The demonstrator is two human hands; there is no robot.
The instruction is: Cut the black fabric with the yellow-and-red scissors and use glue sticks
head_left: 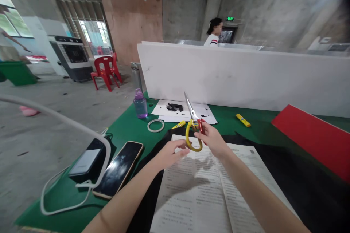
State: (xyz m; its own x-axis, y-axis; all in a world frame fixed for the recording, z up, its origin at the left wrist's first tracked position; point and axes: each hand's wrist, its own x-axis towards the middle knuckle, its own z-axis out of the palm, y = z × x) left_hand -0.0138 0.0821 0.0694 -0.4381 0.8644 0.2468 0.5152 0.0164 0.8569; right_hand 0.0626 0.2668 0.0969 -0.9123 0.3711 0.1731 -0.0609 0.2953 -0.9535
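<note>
My right hand (214,139) grips a pair of scissors (193,114) above the table. Their blades are together and point up and away from me; a yellow handle loop hangs lower left, with a red part by my fingers. Just left of that loop is my left hand (172,153), its thumb and fingers apart and holding nothing. Whether its fingertips touch the loop I cannot tell. Beneath both hands lie printed sheets (188,189) spread on black cloth-like material (306,178). Behind the scissors, white paper (188,119) carries black scraps (174,107).
A phone (119,169), a dark device (89,160) and a white cable (62,118) occupy the left side. Beyond are a tape ring (155,120), a purple bottle (140,105) and yellow tubes (243,120). A white panel (218,76) borders the back; a red board (314,138) lies right.
</note>
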